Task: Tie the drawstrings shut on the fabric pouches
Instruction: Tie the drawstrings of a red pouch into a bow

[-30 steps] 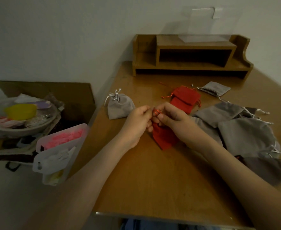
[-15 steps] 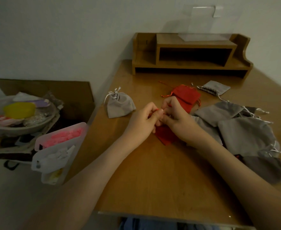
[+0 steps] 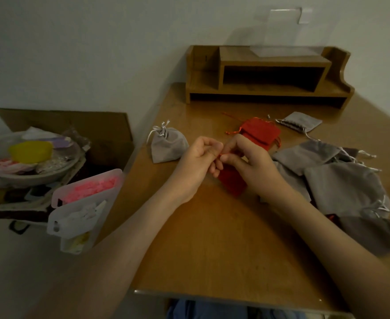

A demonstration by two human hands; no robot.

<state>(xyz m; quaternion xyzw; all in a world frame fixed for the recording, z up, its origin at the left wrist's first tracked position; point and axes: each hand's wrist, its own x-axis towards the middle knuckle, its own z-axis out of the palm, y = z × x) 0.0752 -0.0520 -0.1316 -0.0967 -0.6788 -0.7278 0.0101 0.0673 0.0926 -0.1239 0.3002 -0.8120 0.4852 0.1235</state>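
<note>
Red pouch [image 3: 232,183] lies mid-tabletop [image 3: 212,254], partly under the right hand [image 3: 255,165]. Wooden desk shelf [image 3: 266,74] stands at the far edge against the wall. Grey heap [image 3: 341,183] of pouches along the right side, white cords trailing loose. Tied grey pouch [image 3: 169,146] upright at left, cord knotted on top. Second red pouch [image 3: 259,132] flat beyond the hands; small grey pouch [image 3: 302,120] just right of it. Left hand [image 3: 195,162] close beside the right. Fingers of both are curled, thumb and forefinger pinching the red drawstring [image 3: 220,155], a short stretch showing between them.
</note>
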